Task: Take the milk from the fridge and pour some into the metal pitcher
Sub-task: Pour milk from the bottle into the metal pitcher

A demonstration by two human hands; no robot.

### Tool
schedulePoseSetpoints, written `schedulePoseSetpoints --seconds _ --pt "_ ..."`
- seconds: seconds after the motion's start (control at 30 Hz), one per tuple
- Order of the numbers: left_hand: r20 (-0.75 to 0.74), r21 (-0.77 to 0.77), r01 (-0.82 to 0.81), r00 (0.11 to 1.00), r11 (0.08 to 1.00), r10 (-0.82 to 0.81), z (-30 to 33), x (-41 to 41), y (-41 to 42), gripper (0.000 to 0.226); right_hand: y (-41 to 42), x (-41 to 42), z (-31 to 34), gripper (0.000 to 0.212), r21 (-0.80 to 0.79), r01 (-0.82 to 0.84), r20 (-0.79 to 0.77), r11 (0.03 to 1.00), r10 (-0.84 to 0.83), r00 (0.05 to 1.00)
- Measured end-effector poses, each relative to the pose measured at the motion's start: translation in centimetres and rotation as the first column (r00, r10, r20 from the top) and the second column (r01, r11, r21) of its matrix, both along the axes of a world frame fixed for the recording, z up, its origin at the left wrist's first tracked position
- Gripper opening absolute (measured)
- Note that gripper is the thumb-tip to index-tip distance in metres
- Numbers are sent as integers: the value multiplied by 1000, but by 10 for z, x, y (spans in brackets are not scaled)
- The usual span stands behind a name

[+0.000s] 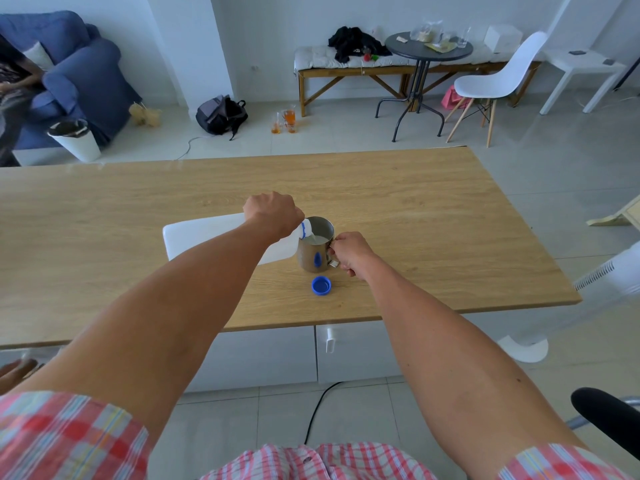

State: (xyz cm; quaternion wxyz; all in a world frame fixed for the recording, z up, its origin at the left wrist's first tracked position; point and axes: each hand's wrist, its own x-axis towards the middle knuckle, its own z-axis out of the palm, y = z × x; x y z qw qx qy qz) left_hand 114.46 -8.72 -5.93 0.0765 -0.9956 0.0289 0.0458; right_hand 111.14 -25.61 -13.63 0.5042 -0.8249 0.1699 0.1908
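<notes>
A white plastic milk jug (201, 237) is tipped sideways over the wooden table (433, 209), its blue-ringed mouth resting over the rim of the metal pitcher (313, 252). My left hand (272, 213) grips the jug near its neck. White milk shows inside the pitcher. My right hand (349, 252) is closed on the pitcher's handle at its right side. The blue cap (321, 285) lies upside down on the table just in front of the pitcher.
Beyond the table are a blue sofa (79, 74), a white bin (74, 138), a backpack (221, 114), glasses on the floor (285, 121), a bench, a round black table (427, 50) and a white chair (498, 81). A white fan (595, 275) stands at the right.
</notes>
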Motion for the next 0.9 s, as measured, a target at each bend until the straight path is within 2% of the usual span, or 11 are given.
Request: schedulePoseSetpoints --seconds 0.9 --pt "-16 -14 -13 1000 1000 13 6 -3 -2 30 0 3 -1 27 4 3 0 1000 -3 1000"
